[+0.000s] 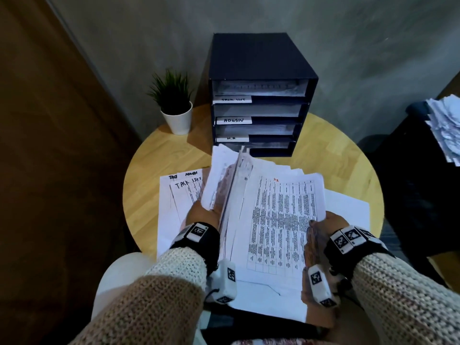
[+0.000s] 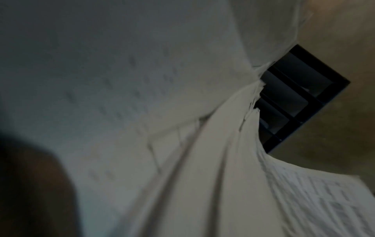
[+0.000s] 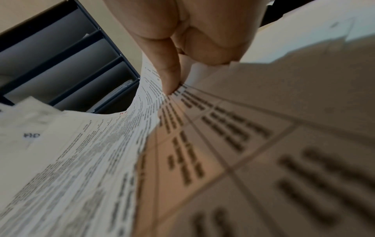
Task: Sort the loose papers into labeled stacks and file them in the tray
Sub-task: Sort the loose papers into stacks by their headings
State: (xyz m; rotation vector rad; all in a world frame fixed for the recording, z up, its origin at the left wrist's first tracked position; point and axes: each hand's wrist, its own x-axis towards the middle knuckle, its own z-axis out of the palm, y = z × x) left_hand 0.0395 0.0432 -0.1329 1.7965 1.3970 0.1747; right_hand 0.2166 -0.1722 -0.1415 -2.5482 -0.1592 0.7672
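We hold a thick bundle of papers (image 1: 273, 220) over the round desk (image 1: 154, 155), which has a pale wooden top with a visible grain. The sheets are thin and white, and they bend softly. The top sheet carries a printed table with many small cells and a small red "HR" mark near its upper edge.

Our right hand (image 1: 328, 225) has its grip clamped on the right edge of this bundle: in the right wrist view the thumb (image 3: 168, 75) presses on the printed side, and the other fingers are under the paper. Our left hand (image 1: 201, 215) lifts a part of the sheets up, so they stand like an open book. Its fingers are hidden by the paper, but the grip seems closed on these lifted sheets.

Under the bundle more sheets (image 1: 179, 192) lie flat on the desk, with "TASK LIST" and "ADMIN" written by hand at the top.

Behind the papers stands the tray (image 1: 261, 58), a dark blue box with flat shelves and white labels; "ADMIN" and "H.R" can be read. To its left is a small plant (image 1: 174, 108) with thin green leaves in a smooth white pot.
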